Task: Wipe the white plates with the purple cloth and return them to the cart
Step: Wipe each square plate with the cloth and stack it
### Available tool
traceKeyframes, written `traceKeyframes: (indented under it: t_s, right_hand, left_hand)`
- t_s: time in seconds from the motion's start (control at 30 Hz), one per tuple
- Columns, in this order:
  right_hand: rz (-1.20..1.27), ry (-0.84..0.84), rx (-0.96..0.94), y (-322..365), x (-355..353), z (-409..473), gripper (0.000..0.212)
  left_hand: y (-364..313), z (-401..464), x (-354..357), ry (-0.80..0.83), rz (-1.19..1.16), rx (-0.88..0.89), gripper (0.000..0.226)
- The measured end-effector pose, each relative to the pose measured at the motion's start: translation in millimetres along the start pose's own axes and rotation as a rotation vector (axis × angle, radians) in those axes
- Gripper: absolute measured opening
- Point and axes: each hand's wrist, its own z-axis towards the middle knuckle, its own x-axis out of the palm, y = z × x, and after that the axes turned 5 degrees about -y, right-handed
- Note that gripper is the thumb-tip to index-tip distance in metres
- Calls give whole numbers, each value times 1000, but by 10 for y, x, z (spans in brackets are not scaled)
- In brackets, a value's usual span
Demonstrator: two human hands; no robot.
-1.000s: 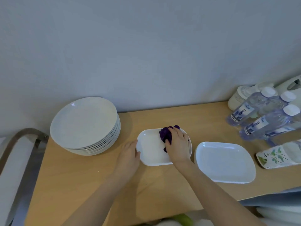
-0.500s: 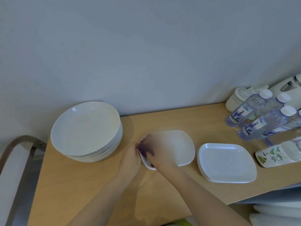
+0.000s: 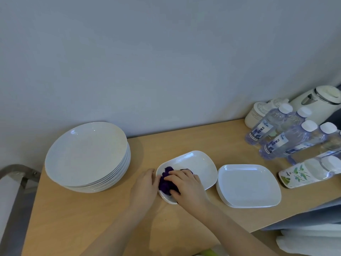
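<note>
A white rectangular plate [image 3: 195,164] lies on the wooden cart top [image 3: 88,218], turned at an angle. My right hand [image 3: 186,187] grips the bunched purple cloth [image 3: 165,182] and presses it on the plate's near left corner. My left hand [image 3: 144,187] rests against the plate's left rim, fingers straight, holding it steady. To the right sits a small stack of similar rectangular plates [image 3: 248,185]. A tall stack of round white plates [image 3: 86,154] stands at the left.
Several water bottles [image 3: 276,137] lie at the right, with a floral-print packet [image 3: 302,173], a white jar [image 3: 258,113] and a white kettle [image 3: 317,98] behind. A metal cart handle [image 3: 13,172] curves at the far left. The wall runs along the back edge.
My right hand carried the cloth from the plate's far middle to its near left corner. The plate turned to an angle. My left hand stayed at the left rim.
</note>
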Motion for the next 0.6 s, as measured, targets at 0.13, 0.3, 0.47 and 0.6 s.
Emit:
traceKeyframes:
  t_s: [0.13, 0.3, 0.47, 0.6]
  right_hand:
    - [40, 7, -3, -3, 48, 16, 45]
    - [71, -24, -25, 14, 93, 48, 43]
    - [109, -39, -53, 37, 110, 68, 41]
    - [142, -19, -80, 138, 162, 137, 39]
  left_hand:
    - [-88, 23, 42, 25, -50, -40, 22]
    - [-103, 33, 65, -22, -35, -56, 22]
    - [-116, 45, 46, -58, 8, -91, 23]
    - [-60, 73, -22, -117, -22, -149, 22]
